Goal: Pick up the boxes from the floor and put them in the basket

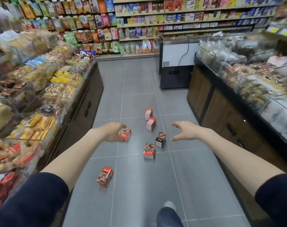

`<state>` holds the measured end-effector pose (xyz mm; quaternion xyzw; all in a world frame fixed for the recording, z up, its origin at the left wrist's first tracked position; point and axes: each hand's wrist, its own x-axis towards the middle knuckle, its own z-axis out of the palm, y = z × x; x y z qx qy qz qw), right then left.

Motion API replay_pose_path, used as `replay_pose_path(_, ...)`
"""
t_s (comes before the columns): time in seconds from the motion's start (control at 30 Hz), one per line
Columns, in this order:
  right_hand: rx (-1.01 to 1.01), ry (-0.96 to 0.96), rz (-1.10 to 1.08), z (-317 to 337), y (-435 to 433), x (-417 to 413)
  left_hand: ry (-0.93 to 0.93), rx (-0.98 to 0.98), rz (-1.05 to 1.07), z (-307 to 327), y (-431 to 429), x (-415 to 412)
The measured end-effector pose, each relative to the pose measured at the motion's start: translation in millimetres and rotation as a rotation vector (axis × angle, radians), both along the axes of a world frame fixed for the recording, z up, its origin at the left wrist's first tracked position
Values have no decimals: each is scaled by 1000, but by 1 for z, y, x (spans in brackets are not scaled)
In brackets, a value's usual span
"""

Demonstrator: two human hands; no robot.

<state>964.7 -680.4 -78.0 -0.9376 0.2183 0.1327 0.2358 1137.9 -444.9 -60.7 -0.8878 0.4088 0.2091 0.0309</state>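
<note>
Several small red-and-white boxes lie scattered on the grey tiled floor (136, 185) of a shop aisle. The nearest box (105, 176) lies at lower left; another box (149, 151) and a black-sided box (160, 139) stand mid-aisle; two more, one box (151, 124) and a farther box (148, 114), stand beyond. My left hand (114, 131) is stretched forward with fingers apart and empty; it overlaps a box (126, 135) lying on the floor beyond it. My right hand (183, 131) is also out in front, open and empty. No basket is in view.
A snack display counter (83, 104) lines the left side of the aisle and a glass-topped counter (221, 112) the right. A black-and-white cabinet (175, 66) stands at the aisle's far end before stocked wall shelves. My leg and shoe (169, 210) show at the bottom.
</note>
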Motion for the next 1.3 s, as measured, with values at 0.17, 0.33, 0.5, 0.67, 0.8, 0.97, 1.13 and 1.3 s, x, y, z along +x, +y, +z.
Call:
replay_pose_path(0.17,19,38,27,-27,-61,86,27,44,24,-32,-61,78)
replay_pose_path(0.33,82,116,24,-52,-131,171,102,73,65,-65,-125,153)
replay_pose_path(0.5,106,179,32,-78,-183,241,160,102,72,-107,-170,210)
replay_pose_path(0.67,156,206,14,-109,-210,292,212,128,58,-150,-203,259)
replay_pose_path(0.8,196,234,-29,-139,-224,322,232,163,-1,-184,-229,297)
replay_pose_path(0.97,230,241,-96,-175,-244,349,270,208,-63,-232,-261,337)
replay_pose_path(1.13,276,270,-144,-228,-265,366,299,265,-131,-297,-286,356)
replay_pose_path(1.3,343,305,-134,-323,-284,388,294,311,-160,-393,-307,374)
